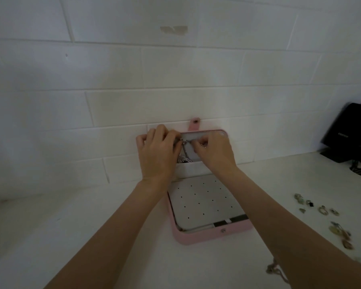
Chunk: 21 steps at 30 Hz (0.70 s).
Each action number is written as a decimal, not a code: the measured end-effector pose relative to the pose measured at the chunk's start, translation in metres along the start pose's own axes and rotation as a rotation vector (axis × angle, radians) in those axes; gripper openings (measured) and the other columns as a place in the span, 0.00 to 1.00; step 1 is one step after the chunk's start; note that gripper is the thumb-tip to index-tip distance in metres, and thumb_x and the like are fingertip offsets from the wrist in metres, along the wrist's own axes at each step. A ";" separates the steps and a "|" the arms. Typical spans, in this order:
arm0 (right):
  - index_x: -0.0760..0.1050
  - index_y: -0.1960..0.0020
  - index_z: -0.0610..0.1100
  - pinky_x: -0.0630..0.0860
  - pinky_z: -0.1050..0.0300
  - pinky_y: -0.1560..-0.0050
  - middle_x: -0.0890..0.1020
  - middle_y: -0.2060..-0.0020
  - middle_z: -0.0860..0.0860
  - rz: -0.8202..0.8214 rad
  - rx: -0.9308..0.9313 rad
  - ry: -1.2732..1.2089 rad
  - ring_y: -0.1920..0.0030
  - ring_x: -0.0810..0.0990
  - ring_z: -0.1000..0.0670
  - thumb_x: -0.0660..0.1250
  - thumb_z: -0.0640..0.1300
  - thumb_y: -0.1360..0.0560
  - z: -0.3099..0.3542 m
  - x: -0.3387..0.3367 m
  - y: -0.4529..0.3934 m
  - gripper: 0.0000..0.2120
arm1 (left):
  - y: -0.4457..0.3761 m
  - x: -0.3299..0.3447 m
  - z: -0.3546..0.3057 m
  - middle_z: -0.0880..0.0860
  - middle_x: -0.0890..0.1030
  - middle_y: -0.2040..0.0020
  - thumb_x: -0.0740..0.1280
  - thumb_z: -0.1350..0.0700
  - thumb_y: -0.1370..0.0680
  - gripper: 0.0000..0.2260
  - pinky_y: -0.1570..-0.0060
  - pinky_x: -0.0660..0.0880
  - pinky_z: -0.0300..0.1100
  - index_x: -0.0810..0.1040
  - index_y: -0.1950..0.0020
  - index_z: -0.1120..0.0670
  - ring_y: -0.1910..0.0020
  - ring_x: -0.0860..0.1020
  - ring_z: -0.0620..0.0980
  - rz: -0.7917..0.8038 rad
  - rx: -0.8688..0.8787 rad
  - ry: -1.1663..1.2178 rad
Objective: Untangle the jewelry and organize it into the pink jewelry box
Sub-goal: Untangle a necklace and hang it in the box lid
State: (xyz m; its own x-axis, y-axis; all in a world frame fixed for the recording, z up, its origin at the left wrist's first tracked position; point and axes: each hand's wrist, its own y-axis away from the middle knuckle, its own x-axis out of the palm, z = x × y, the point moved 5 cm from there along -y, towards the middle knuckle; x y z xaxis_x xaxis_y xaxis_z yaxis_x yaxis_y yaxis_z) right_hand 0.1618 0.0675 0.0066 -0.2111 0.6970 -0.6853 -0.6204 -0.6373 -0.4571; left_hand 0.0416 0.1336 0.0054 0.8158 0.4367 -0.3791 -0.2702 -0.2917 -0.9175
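The pink jewelry box [198, 236] lies open on the white counter, its lid [204, 135] leaning upright against the wall. Inside the base is a grey panel with small holes [206, 203]. A silver chain necklace [183, 155] hangs inside the lid, its lower end bunched above the lid pocket. My left hand [157, 152] and my right hand [214, 150] are both raised at the lid's top edge, and each pinches the chain's upper end with curled fingers. The hands hide where the chain attaches.
Several loose earrings and rings [321, 209] are scattered on the counter at the right, more pieces [340, 234] nearer the edge. A tangled chain [276, 270] lies by my right forearm. A black device with cables [350, 132] stands at the far right against the tiled wall.
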 end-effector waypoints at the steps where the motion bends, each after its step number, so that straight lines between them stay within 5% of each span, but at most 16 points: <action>1: 0.80 0.62 0.38 0.72 0.53 0.61 0.81 0.64 0.44 0.020 0.004 0.015 0.60 0.77 0.45 0.63 0.48 0.23 -0.002 0.002 0.003 0.16 | -0.001 0.000 -0.001 0.52 0.74 0.65 0.70 0.55 0.29 0.03 0.57 0.59 0.41 0.81 0.60 0.54 0.66 0.74 0.52 0.002 0.023 -0.006; 5: 0.81 0.56 0.42 0.75 0.52 0.56 0.82 0.57 0.45 0.099 0.029 0.018 0.53 0.79 0.44 0.64 0.49 0.24 -0.015 0.009 0.014 0.12 | 0.001 0.002 -0.001 0.51 0.74 0.66 0.67 0.56 0.28 0.05 0.57 0.60 0.43 0.83 0.60 0.53 0.64 0.71 0.50 0.033 0.098 0.015; 10: 0.77 0.63 0.44 0.67 0.58 0.65 0.76 0.70 0.50 0.211 0.057 -0.041 0.62 0.75 0.48 0.68 0.47 0.26 -0.026 0.003 0.022 0.09 | 0.017 -0.011 0.004 0.51 0.74 0.66 0.64 0.54 0.26 0.09 0.58 0.60 0.43 0.82 0.61 0.54 0.65 0.72 0.51 0.102 0.128 0.022; 15: 0.81 0.53 0.41 0.67 0.74 0.67 0.79 0.67 0.50 0.189 0.099 -0.102 0.64 0.76 0.54 0.70 0.40 0.28 -0.025 -0.019 0.019 0.05 | 0.025 -0.014 0.002 0.51 0.77 0.65 0.61 0.51 0.27 0.13 0.59 0.59 0.43 0.83 0.64 0.54 0.65 0.74 0.54 0.288 0.170 0.007; 19: 0.82 0.53 0.41 0.77 0.55 0.53 0.84 0.59 0.44 0.137 0.032 0.050 0.56 0.80 0.47 0.68 0.37 0.28 -0.018 -0.035 0.014 0.05 | 0.027 -0.013 -0.003 0.51 0.76 0.67 0.65 0.50 0.31 0.09 0.60 0.57 0.44 0.83 0.64 0.53 0.64 0.75 0.56 0.403 0.137 -0.072; 21: 0.82 0.52 0.40 0.76 0.55 0.51 0.84 0.56 0.43 0.127 -0.003 0.128 0.52 0.80 0.44 0.67 0.36 0.27 -0.015 -0.039 0.010 0.07 | 0.031 -0.012 -0.006 0.52 0.76 0.65 0.67 0.51 0.33 0.08 0.60 0.57 0.44 0.82 0.64 0.53 0.63 0.74 0.56 0.412 0.127 -0.096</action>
State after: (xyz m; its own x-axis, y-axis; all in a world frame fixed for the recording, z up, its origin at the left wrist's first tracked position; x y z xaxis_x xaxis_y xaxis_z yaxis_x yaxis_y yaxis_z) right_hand 0.1750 0.0292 0.0198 -0.1892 0.5635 -0.8041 -0.5928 -0.7184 -0.3640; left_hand 0.0269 0.1144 -0.0174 0.5775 0.3848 -0.7200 -0.6285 -0.3532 -0.6929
